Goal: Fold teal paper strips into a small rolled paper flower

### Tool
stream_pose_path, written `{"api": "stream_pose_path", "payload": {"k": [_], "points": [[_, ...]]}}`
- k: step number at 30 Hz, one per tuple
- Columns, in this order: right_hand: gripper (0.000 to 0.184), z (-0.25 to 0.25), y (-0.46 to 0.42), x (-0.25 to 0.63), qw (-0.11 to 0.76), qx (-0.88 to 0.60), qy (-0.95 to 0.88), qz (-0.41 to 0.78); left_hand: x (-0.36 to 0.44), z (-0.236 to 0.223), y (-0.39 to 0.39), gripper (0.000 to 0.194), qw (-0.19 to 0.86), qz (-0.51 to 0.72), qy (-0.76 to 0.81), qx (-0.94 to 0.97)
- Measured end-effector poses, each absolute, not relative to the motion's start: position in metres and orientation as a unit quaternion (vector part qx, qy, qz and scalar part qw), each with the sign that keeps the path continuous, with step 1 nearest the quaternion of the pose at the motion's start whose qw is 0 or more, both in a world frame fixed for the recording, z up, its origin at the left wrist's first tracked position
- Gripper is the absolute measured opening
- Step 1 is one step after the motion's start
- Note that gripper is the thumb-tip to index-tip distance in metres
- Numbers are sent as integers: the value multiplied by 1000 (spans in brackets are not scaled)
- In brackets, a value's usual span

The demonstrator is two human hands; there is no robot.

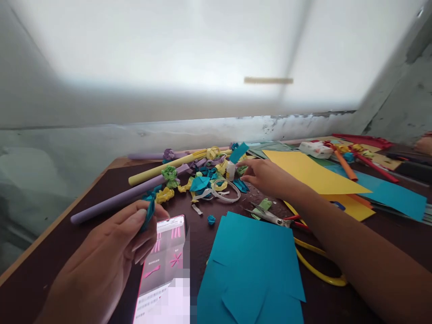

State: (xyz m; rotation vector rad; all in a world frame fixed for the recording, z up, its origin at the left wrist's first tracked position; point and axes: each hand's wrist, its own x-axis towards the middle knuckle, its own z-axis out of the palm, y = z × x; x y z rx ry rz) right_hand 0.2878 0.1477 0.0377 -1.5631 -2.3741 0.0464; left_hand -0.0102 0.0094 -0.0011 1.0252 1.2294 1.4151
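My left hand (pixel 111 252) is closed, pinching a crumpled piece of blue paper (pixel 149 214) between thumb and fingers above a phone (pixel 165 270) that shows pictures of pink paper shapes. Across the table, my right hand (pixel 263 175) reaches to a small white glue bottle (pixel 230 171); its fingers are bent and a gap shows between thumb and index finger. A blue paper strip (pixel 239 153) stands at the bottle's top, close to the index fingertip; whether they touch is unclear. Blue sheets (pixel 253 265) lie below my right forearm.
Scissors (pixel 273 218) with red and yellow handles lie beside the blue sheets. Behind are a tape ring (pixel 227 191), paper scraps (pixel 200 183), a purple tube (pixel 114 202) and a yellow tube (pixel 155 168). Yellow sheets (pixel 310 168) lie right. Another person's hand (pixel 423 144) shows far right.
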Motion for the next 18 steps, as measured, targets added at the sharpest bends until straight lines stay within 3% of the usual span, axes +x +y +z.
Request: {"api": "stream_pose_path", "payload": {"k": [3, 8, 12, 18], "points": [[25, 23, 160, 290, 88, -581, -809, 9, -7, -9, 13, 32, 477, 559, 510, 447], [33, 5, 167, 284, 25, -611, -791, 11, -5, -7, 13, 37, 483, 516, 519, 481], [34, 12, 165, 287, 29, -612, -790, 6, -8, -4, 11, 35, 471, 507, 514, 507], [16, 44, 127, 276, 96, -513, -853, 12, -8, -2, 6, 36, 420, 460, 545, 561]]}}
